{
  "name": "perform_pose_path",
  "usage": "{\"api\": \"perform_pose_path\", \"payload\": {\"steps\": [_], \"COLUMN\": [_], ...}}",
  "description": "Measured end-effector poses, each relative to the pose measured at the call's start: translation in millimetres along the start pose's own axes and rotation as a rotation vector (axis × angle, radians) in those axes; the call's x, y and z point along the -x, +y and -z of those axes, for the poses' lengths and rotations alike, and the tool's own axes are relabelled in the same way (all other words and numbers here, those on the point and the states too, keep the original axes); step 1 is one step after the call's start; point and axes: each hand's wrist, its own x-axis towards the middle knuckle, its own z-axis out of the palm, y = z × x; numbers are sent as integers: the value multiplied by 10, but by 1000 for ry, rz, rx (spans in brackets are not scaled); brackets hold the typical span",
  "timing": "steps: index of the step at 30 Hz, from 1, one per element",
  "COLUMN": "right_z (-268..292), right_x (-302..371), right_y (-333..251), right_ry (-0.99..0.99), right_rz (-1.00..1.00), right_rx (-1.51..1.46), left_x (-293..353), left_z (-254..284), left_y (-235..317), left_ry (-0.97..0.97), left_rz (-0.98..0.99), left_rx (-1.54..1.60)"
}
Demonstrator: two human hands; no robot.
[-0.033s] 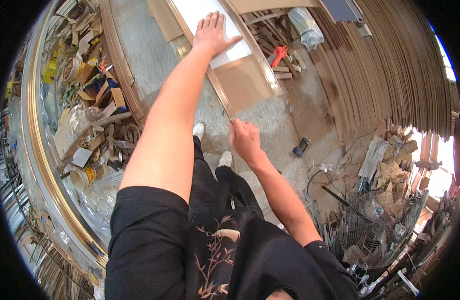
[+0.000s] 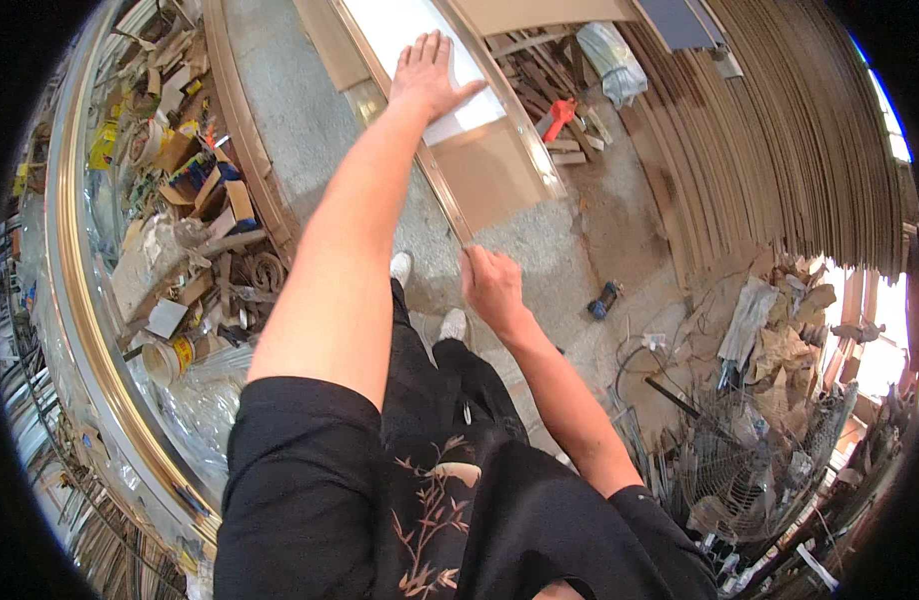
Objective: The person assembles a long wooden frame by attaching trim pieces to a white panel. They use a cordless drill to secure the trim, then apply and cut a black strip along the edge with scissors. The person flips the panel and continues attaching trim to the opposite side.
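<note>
My left hand [image 2: 426, 84] lies flat on a white sheet [image 2: 470, 118], its fingers stretched out and the thumb spread to the right. The sheet rests on a long brown panel [image 2: 490, 165] between two metal rails. At the near end of the left metal rail [image 2: 446, 203], my right hand [image 2: 492, 285] is closed, thumb and forefinger at the rail's tip. What lies inside its fist is hidden. Beyond the right rail [image 2: 542, 165] the grey floor shows.
A heap of scrap and boxes [image 2: 205, 190] fills the left, behind a gold-coloured profile [image 2: 68, 260]. Stacked brown sheets [image 2: 770, 130] stand at right. A blue-black tool [image 2: 604, 300] lies on the floor. A wire fan guard [image 2: 740, 465] and an orange-red object [image 2: 557, 119] are at right.
The whole view has shifted slightly. Both hands keep their places on the white sheet and at the rail's end.
</note>
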Motion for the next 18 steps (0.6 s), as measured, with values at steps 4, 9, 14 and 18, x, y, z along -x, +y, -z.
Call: {"api": "perform_pose_path", "payload": {"steps": [4, 9, 14, 18], "right_z": [-68, -46, 50, 105], "right_x": [-1, -19, -78, -107], "right_y": [-7, -15, -146, -199], "right_ry": [0, 27, -20, -10], "right_rz": [-3, -67, -80, -118], "right_rx": [-21, 60, 46, 157], "left_x": [4, 3, -21, -84], "left_z": [123, 178, 176, 179], "left_y": [12, -2, 7, 25], "left_ry": [-53, -73, -101, -182], "left_rz": [10, 9, 13, -9], "left_rx": [62, 122, 219, 224]}}
